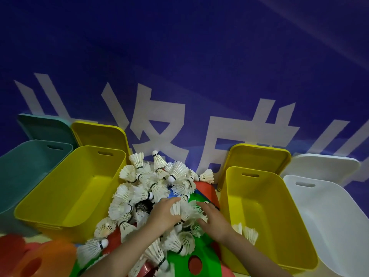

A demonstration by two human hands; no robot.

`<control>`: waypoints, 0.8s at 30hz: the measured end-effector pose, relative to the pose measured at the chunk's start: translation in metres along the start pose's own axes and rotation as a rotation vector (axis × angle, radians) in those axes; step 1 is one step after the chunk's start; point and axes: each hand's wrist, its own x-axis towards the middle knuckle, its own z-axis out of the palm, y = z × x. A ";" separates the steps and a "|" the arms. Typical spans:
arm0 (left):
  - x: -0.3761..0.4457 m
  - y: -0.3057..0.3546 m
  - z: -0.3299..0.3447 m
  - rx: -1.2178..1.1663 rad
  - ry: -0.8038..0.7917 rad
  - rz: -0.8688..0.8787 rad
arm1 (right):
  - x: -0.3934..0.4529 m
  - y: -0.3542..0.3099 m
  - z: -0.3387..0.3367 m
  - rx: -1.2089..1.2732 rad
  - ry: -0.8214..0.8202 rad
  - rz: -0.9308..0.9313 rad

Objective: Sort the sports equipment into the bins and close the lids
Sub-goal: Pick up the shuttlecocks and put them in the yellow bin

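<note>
A heap of white feather shuttlecocks (pixel 151 188) lies between the bins, on top of green, red and orange disc cones (pixel 197 258). My left hand (pixel 164 213) rests on the heap with its fingers curled around a few shuttlecocks. My right hand (pixel 213 217) presses on shuttlecocks beside it, fingers spread. The right yellow bin (pixel 265 206) holds two shuttlecocks (pixel 247 233) at its near left corner. The left yellow bin (pixel 69 188) and the teal bin (pixel 22 172) show no contents. A white bin (pixel 329 216) stands far right.
Four lids lean upright behind the bins against a blue banner with white characters: teal (pixel 44 126), yellow (pixel 99 134), yellow (pixel 259 156), white (pixel 323 166). More orange and red disc cones (pixel 40 256) lie at the bottom left.
</note>
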 end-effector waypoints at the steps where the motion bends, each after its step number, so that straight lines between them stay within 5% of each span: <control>1: -0.002 -0.002 -0.007 -0.038 0.016 -0.003 | 0.002 -0.003 0.003 -0.011 0.017 -0.015; 7: -0.017 -0.024 -0.043 -0.224 0.090 0.026 | 0.015 -0.018 0.016 -0.378 0.141 -0.277; 12: -0.023 -0.046 -0.058 -0.308 0.141 0.020 | 0.029 -0.027 0.013 -0.734 -0.060 -0.467; 18: -0.025 -0.056 -0.061 -0.421 0.167 0.026 | 0.041 -0.021 0.011 -0.693 -0.127 -0.296; 24: -0.032 -0.048 -0.061 -0.429 0.165 0.035 | 0.025 -0.014 -0.002 -0.517 0.166 -0.363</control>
